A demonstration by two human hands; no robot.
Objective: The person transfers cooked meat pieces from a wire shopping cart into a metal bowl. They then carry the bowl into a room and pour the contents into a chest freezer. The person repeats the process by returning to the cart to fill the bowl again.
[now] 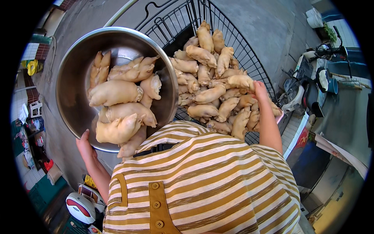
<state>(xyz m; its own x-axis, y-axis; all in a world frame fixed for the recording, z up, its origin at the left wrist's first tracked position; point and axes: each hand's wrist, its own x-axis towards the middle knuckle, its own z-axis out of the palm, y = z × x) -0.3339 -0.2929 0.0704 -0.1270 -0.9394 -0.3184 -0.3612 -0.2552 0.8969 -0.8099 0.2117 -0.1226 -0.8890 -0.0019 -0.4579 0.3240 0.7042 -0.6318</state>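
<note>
My left hand (86,145) grips the lower left rim of a round stainless steel bowl (70,79), which holds several pale pig's trotters (115,93). The bowl is tilted towards me, and a trotter at its lower edge lies against my striped shirt. To the right, a black wire basket (248,54) is heaped with many more trotters (210,93). My right hand (260,89) is at the right side of this heap, its fingers closed on the end of one trotter (241,81). The fingertips are partly hidden.
A parked scooter (298,87) stands beyond the basket on the right. A white and red scooter top box (81,207) shows at the lower left. A white stool (36,109) and stacked goods line the left side. White buckets (314,17) stand at the upper right.
</note>
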